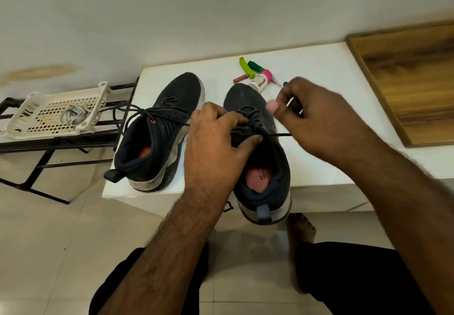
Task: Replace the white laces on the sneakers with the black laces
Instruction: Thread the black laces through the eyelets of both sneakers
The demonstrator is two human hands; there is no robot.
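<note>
My left hand (216,135) grips the right sneaker (260,157) at its eyelets, steadying it. My right hand (317,113) pinches the black lace (281,135), drawing it taut to seat the crossing.

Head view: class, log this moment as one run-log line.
left hand: holds right sneaker | right hand: pulls black lace | left sneaker: laced

White wall (172,7), beige tiled floor (61,241), white table (319,69), black rack (36,147)
</note>
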